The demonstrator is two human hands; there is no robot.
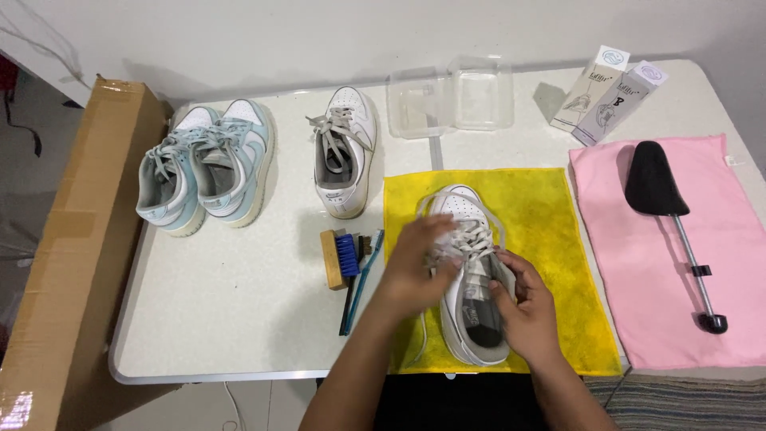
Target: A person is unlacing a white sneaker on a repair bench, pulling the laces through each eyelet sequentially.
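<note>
White and lightly speckled, the surface (239,311) carries a yellow microfibre cloth (550,231) near the middle, and on it lies a white low sneaker with grey laces (471,303). The left hand (419,259) pinches the laces over the tongue; it looks blurred. The right hand (527,307) curls around the heel collar and steadies the shoe. A hard pull could, I think, slide the shoe off the cloth. At the far side, a clear plastic hinged box (451,96) lies open and looks empty. A blue-bristled wooden brush (339,257) rests just left of the cloth.
</note>
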